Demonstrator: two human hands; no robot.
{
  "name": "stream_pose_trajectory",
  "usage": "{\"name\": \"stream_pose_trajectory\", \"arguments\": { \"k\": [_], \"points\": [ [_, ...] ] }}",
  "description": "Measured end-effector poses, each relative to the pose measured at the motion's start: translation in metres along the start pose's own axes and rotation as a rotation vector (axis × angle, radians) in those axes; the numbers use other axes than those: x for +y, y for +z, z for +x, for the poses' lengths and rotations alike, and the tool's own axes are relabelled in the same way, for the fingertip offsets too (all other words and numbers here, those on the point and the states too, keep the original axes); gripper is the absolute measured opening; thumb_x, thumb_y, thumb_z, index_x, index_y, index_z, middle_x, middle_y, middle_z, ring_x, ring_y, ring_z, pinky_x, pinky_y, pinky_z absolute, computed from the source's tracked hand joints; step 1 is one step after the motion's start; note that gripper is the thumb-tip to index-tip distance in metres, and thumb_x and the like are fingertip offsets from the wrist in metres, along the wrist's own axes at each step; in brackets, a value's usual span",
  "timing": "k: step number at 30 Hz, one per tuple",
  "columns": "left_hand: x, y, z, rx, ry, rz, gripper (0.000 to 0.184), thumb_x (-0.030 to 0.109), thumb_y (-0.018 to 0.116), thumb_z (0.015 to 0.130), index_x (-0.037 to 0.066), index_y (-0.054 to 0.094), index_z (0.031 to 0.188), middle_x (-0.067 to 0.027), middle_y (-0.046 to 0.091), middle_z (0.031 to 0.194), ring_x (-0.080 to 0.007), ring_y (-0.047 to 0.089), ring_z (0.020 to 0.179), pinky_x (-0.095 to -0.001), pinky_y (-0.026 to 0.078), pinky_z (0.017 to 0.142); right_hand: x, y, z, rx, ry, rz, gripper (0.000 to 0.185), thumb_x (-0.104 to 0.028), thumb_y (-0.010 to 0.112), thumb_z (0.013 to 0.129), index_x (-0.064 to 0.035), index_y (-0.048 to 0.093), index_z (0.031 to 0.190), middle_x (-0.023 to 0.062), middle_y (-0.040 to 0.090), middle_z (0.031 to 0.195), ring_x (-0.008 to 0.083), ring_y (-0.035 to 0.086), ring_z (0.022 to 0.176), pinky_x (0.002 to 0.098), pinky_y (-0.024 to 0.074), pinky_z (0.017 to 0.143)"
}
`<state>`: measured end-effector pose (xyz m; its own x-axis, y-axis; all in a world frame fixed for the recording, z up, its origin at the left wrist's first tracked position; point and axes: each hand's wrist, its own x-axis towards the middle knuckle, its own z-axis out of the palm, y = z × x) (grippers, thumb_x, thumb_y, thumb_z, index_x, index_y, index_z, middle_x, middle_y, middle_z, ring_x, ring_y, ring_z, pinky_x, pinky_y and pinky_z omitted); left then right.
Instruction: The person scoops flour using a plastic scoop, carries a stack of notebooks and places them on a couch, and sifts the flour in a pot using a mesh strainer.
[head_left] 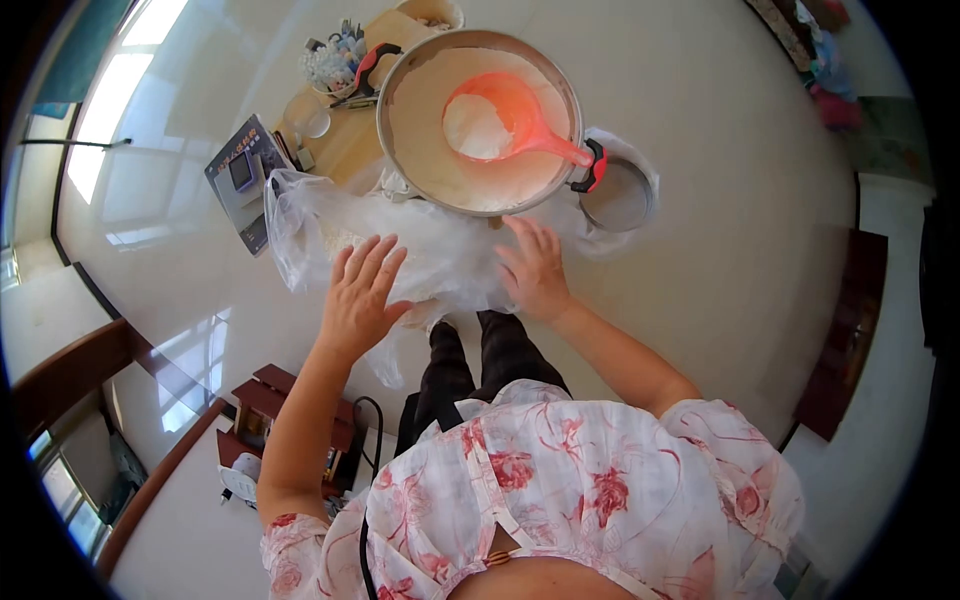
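Grip: released on both sides. Left hand (pixel 362 305) open, back up, fingers spread over or at the near edge of the clear plastic bag (pixel 420 245); contact cannot be told. Right hand (pixel 537 272) also open, fingers loosely bent, nothing in its grasp, fingertips near the close rim of the pan (pixel 412 172).

Pan: wide, round, metal, red-and-black handles, located beyond both hands and holding pale powder (pixel 420 110). Red scoop (pixel 525 115) lies inside, powder in its bowl, its handle pointing toward the pan's right-hand handle (pixel 597 166).

Surroundings: round metal container (pixel 615 197) just right of the pan, clear plastic around it. Left of the pan, clear cup (pixel 308 116) on a wooden surface (pixel 350 145); book (pixel 235 200) farther left.
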<state>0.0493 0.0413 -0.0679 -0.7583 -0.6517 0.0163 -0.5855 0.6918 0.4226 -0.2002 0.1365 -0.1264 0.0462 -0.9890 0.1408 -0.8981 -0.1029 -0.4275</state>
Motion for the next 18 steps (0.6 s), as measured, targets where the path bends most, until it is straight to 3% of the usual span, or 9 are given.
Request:
{"name": "stream_pose_trajectory", "arguments": {
  "k": [2,4,8,10,11,14,16,18],
  "points": [
    [-0.006,0.039,-0.009,-0.033,-0.025,0.049,0.056,0.018,0.073,0.062,0.01,0.051,0.114,-0.0067,0.053,0.117,-0.0256,0.046,0.112,-0.0472,0.026,0.101,-0.009,0.008,0.006,0.035,-0.11,0.085,0.023,-0.016,0.063,0.07,-0.0077,0.059,0.091,0.0115,0.05,0.115,0.0264,0.045,0.11,0.0425,0.0325,0.092],
    [-0.019,0.061,-0.02,-0.429,0.003,0.223,0.044,0.016,0.072,0.062,0.013,0.057,0.104,-0.0045,0.057,0.102,-0.0223,0.05,0.104,-0.0486,0.026,0.101,-0.001,0.023,0.008,-0.265,-0.175,0.146,0.016,-0.014,0.059,0.073,-0.007,0.059,0.088,0.0088,0.058,0.101,0.0237,0.053,0.099,0.0411,0.0354,0.089],
    [-0.003,0.044,-0.029,-0.347,0.108,0.18,0.031,0.013,0.07,0.063,0.013,0.061,0.092,-0.0024,0.058,0.089,-0.0202,0.052,0.098,-0.0497,0.027,0.099,0.032,0.004,0.028,-0.177,0.037,0.155,0.013,-0.014,0.057,0.076,-0.0055,0.059,0.085,0.007,0.062,0.085,0.0243,0.059,0.082,0.039,0.0424,0.08],
    [0.013,0.019,-0.03,-0.258,-0.031,-0.047,0.02,0.013,0.068,0.067,0.011,0.063,0.086,-0.003,0.059,0.091,-0.0219,0.053,0.097,-0.0454,0.032,0.094,0.044,-0.016,0.027,0.082,0.131,0.372,0.012,-0.013,0.057,0.077,-0.0033,0.06,0.084,0.0098,0.062,0.079,0.0286,0.059,0.071,0.037,0.0467,0.067],
    [0.019,0.008,-0.028,-0.256,-0.021,-0.037,0.02,0.013,0.068,0.067,0.011,0.063,0.086,-0.003,0.059,0.091,-0.0219,0.053,0.097,-0.0454,0.032,0.094,0.054,-0.021,0.023,0.096,0.132,0.371,0.012,-0.013,0.057,0.077,-0.0033,0.06,0.084,0.0098,0.062,0.079,0.0286,0.059,0.071,0.037,0.0467,0.067],
    [0.034,-0.01,-0.028,-0.151,-0.134,-0.163,0.015,0.015,0.064,0.072,0.009,0.064,0.086,-0.0055,0.06,0.092,-0.0247,0.055,0.092,-0.0423,0.036,0.088,0.088,-0.024,-0.001,0.18,0.196,0.408,0.012,-0.01,0.056,0.079,-0.0019,0.061,0.086,0.0094,0.063,0.074,0.0233,0.061,0.063,0.0327,0.0478,0.058],
    [0.036,-0.015,-0.033,-0.147,-0.288,-0.097,0.018,0.016,0.065,0.074,0.006,0.062,0.088,-0.0086,0.061,0.094,-0.0279,0.056,0.088,-0.0386,0.038,0.085,0.104,-0.024,-0.024,0.134,0.527,0.714,0.013,-0.008,0.054,0.081,-0.0007,0.062,0.089,0.0082,0.064,0.071,0.0164,0.061,0.059,0.0279,0.0478,0.056],
    [0.044,-0.019,-0.03,-0.126,-0.285,-0.079,0.019,0.014,0.063,0.076,0.004,0.061,0.091,-0.0111,0.062,0.092,-0.0295,0.056,0.087,-0.0379,0.039,0.082,0.121,-0.027,-0.044,0.135,0.567,0.76,0.014,-0.009,0.053,0.082,-0.0003,0.062,0.09,0.0077,0.064,0.071,0.014,0.06,0.058,0.0263,0.0477,0.056]
  ]
}}
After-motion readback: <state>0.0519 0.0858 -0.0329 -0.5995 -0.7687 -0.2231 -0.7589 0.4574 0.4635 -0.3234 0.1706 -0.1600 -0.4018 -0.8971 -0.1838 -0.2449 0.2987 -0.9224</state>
